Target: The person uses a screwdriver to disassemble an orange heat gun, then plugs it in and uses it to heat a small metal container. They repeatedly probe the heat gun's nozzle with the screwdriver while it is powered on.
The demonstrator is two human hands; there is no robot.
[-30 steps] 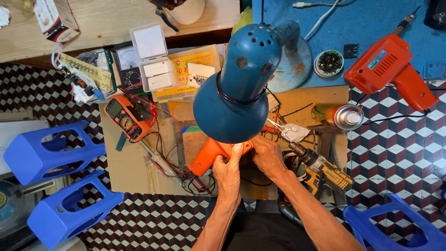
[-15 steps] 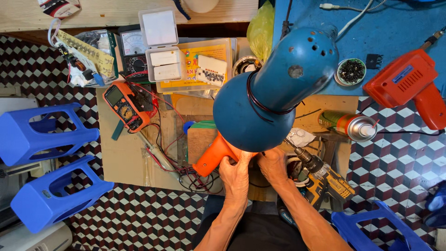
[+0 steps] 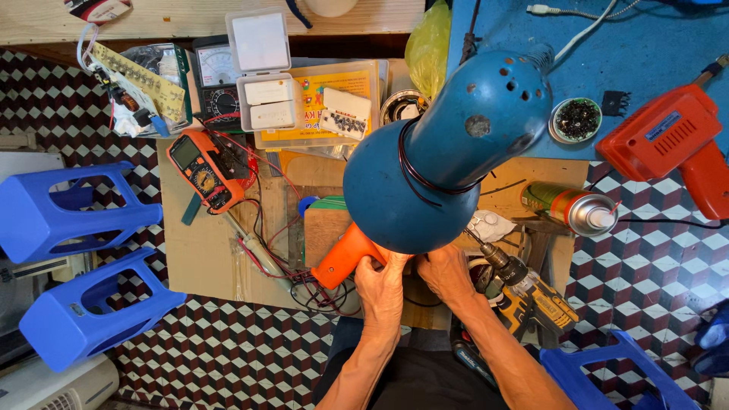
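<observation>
Two blue stools [image 3: 72,266] lie at far left, beside an orange meter [image 3: 203,171]. A yellow package [image 3: 319,102] lies above. The left hand [image 3: 382,288] grips an orange handle [image 3: 345,257]; the right hand's [image 3: 446,273] fingers curl under the blue lamp [image 3: 440,167], grasp unclear.

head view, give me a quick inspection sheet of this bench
surface: small cardboard-covered table, crowded, beside a blue mat.
job's things: orange tool handle sticking out under the blue lamp shade; the shade hides what it joins.
clutter: orange multimeter, spray can, red drill, yellow cordless drill, white parts box.
grippers: left hand touches the orange handle; right hand beside it, fingers under the shade.
cables: red and black leads tangled across the table.
surroundings: checkered floor, blue stools.
</observation>
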